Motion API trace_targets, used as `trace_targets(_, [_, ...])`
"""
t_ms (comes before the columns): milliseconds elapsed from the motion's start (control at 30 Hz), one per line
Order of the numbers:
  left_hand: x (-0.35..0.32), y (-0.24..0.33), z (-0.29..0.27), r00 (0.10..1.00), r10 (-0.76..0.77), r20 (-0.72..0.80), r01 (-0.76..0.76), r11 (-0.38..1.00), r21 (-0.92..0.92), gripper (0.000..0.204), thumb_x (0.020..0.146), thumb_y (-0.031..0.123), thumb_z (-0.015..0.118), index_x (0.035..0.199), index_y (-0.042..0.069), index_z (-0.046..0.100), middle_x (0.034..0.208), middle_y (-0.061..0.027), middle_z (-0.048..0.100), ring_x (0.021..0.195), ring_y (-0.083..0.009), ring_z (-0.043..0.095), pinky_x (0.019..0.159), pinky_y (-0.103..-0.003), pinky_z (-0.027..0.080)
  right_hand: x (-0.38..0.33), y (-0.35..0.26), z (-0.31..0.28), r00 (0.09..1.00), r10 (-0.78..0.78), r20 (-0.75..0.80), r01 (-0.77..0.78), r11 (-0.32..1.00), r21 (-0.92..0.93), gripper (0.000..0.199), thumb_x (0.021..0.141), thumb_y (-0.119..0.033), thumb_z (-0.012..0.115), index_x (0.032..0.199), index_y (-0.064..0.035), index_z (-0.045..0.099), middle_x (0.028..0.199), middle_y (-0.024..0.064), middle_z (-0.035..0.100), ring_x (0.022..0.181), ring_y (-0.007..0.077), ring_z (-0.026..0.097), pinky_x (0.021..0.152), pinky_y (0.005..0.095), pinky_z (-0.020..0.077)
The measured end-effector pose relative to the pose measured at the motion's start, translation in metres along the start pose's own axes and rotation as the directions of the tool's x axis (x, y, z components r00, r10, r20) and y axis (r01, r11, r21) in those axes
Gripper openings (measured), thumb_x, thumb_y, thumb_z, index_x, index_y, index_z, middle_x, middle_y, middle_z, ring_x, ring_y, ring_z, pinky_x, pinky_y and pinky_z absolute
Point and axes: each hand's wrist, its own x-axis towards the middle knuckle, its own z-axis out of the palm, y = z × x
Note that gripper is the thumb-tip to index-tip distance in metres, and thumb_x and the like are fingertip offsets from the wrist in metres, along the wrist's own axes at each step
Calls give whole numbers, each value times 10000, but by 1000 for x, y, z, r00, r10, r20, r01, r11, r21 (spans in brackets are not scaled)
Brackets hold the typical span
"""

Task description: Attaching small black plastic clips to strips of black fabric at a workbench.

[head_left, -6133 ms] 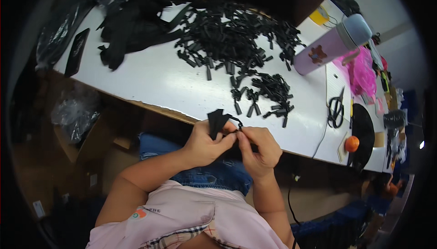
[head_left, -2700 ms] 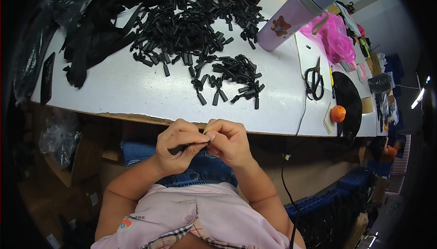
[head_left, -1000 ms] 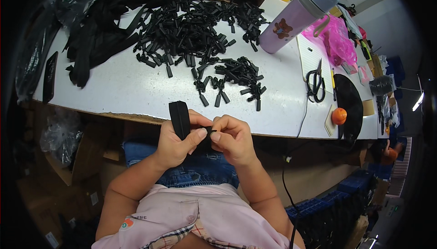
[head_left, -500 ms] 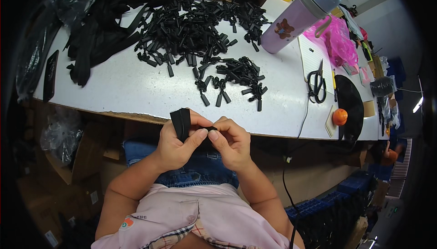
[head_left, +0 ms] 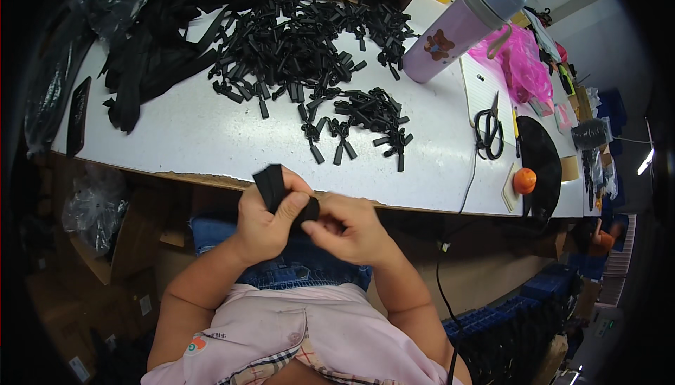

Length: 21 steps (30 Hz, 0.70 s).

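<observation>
In front of the table edge, my left hand is closed round a black zipper tape, a folded flat strip with a line down its middle. One doubled end stands up above the fingers; another part curves out past the thumb. Close by on the right, my right hand has its fingers curled in and slightly blurred. Its thumb and fingertips meet at that curved part; anything pinched there is hidden. On the table ahead lies a small group of black zipper sliders with pull tabs, near a larger heap of them.
Black strips and clear plastic lie at the left, near a dark flat phone-like thing. Rightward are a lilac bottle, black scissors, a notebook, a pink bag and an orange round object.
My hands have shifted slightly down and apart from a close pinch. The zipper tape has tilted left, and more of it shows between my hands. My right hand has turned, its fingers curling more.
</observation>
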Motion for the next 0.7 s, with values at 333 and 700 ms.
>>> trace_targets(333, [6, 13, -5, 902, -154, 404, 33, 956, 292, 235, 721, 72, 605, 943, 14, 554, 742, -100, 571, 628, -187, 553, 578, -248, 424, 3, -5, 0, 928, -200, -314, 220, 975, 29, 103, 725, 20, 582, 828, 17, 594, 675, 58, 528, 500, 80, 453, 432, 192, 346])
trace_targets(700, [0, -2, 4, 855, 485, 185, -519, 814, 262, 149, 699, -7, 619, 837, 44, 593, 702, -73, 540, 534, -137, 486, 469, -226, 380, -6, 2, 3, 937, 328, -125, -145, 687, 712, 64, 758, -27, 571, 808, 10, 589, 651, 42, 529, 487, 48, 429, 432, 183, 325])
